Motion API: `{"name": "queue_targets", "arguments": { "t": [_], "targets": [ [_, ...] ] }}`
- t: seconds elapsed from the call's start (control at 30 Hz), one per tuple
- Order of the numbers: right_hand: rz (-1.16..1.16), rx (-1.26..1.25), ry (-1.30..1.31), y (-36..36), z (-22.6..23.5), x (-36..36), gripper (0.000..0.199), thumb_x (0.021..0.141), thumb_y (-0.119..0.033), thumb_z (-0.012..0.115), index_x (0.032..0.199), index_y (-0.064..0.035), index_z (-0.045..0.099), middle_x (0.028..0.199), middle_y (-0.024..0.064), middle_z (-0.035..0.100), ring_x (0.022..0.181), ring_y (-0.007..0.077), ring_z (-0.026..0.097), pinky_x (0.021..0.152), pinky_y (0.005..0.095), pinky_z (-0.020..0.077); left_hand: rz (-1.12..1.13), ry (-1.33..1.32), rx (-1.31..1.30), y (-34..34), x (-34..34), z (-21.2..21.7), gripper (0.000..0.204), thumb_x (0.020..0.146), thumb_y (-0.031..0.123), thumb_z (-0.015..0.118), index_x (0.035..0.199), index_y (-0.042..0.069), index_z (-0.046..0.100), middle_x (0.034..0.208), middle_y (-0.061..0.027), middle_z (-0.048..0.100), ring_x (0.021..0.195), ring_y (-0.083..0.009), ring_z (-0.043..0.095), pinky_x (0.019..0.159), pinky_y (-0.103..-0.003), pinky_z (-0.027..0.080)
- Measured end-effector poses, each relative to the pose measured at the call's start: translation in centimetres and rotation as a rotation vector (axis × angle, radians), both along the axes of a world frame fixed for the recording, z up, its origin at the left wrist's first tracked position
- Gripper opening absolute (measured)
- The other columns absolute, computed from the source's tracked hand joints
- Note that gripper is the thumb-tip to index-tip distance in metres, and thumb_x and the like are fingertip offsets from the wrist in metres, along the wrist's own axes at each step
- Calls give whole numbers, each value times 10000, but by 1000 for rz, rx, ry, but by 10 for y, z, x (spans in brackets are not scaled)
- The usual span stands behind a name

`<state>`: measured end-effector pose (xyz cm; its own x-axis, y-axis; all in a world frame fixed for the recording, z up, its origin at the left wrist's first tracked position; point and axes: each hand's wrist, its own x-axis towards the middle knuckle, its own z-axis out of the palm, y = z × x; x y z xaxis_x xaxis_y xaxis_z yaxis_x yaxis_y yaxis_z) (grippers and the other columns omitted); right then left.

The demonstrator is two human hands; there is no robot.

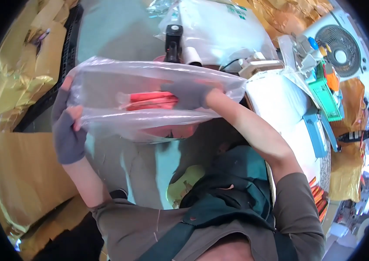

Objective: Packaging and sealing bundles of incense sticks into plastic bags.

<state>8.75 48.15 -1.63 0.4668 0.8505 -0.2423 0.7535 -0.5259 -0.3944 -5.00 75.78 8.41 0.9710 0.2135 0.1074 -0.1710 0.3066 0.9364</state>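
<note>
The left hand [65,122] is gripping the bag [126,119] at its left end while the right hand [189,93] is seemingly holding the red bundle [149,101] inside it, so stretching the bag wide is probably helping avoid snags.

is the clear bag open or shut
Open: the bag's mouth gapes wide, the left hand grips one end, and the right hand is inside with red items.

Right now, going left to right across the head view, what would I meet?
Brown cardboard, gray-gloved left hand, red bundle inside the clear plastic bag, gray-gloved right hand, electric fan.
</note>
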Motion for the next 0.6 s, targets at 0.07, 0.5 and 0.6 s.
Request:
{"name": "queue_targets", "arguments": {
  "t": [0.07,0.5,0.6],
  "targets": [
    [-86,199,-15,1,3,9,498,755,-66,541,1248,-110,491,984,174,607,919,342,591,821,389,456,-31,22,-64,5,6,-3,604,759,6,467,1349,-59,355,1184,-72,524,553,8,350,496,-118,305],
    [-976,546,-371,-354,105,-110,340,880,-248,568,1153,-46,578,1050,124,635,957,216,605,853,330,462,80,-934,792,-173,48,18,454,845,208,514,1203,-70,484,1164,-179,571,755,-167,526,673,-272,449],
    [-1429,459,-296,-477,88,-256,390,886,-212,567,1228,-31,516,1140,125,600,1045,203,565,919,331,430,-608,-555,600,-325,16,-24,421,774,192,614,1136,-7,538,888,-102,605,769,-195,580,744,-335,476]
  ]
}}
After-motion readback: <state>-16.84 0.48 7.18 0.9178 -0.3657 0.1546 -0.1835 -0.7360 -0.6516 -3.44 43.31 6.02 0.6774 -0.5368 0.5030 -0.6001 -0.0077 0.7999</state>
